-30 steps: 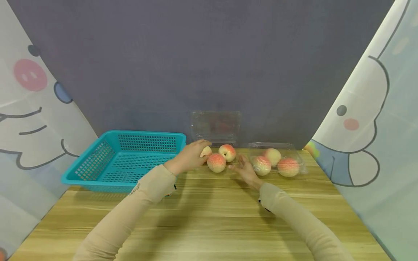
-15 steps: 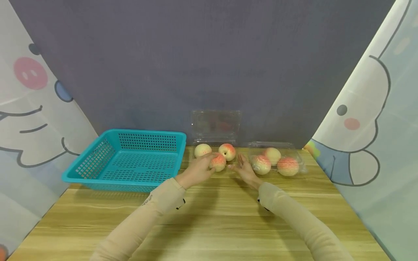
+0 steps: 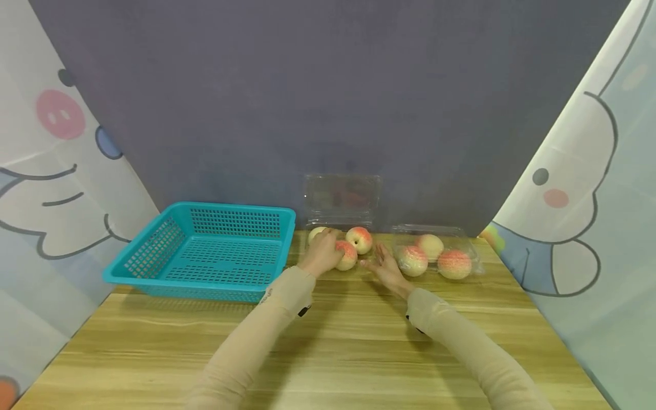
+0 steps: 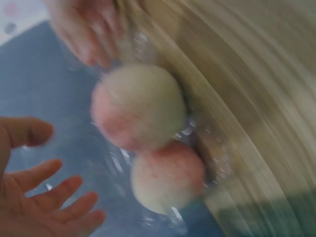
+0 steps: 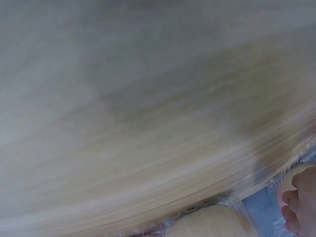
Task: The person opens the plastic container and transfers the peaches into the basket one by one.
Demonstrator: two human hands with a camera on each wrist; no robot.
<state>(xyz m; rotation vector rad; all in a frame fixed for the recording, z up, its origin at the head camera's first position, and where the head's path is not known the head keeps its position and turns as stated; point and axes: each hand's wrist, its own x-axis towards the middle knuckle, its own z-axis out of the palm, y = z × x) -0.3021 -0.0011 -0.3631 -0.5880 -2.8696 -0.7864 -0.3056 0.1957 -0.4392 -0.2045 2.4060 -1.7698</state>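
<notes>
In the head view, an open clear plastic clamshell box [image 3: 342, 193] holds peaches: a pale one [image 3: 316, 232] at the left, partly hidden, a red-topped one [image 3: 345, 256] in front, and another [image 3: 359, 240] behind. My left hand [image 3: 324, 250] is over the box's left side, beside the front peach. In the left wrist view its fingers [image 4: 54, 195] are spread, with a gap between them and the peaches. My right hand [image 3: 385, 269] stays at the box's right side, fingers extended and thumb apart. Part of it shows at the right wrist view's corner.
A teal plastic basket [image 3: 205, 289] stands to the left on the wooden table [image 3: 359, 353]. Right of my right hand is a second clear box [image 3: 468, 250] with peaches [image 3: 454, 264] inside. A grey wall [image 3: 328, 102] rises behind.
My left hand has let go of the pale peach at the left, moved to the front peach, then shifted slightly back over the box. The front peach has shifted slightly right. My right hand has stayed put.
</notes>
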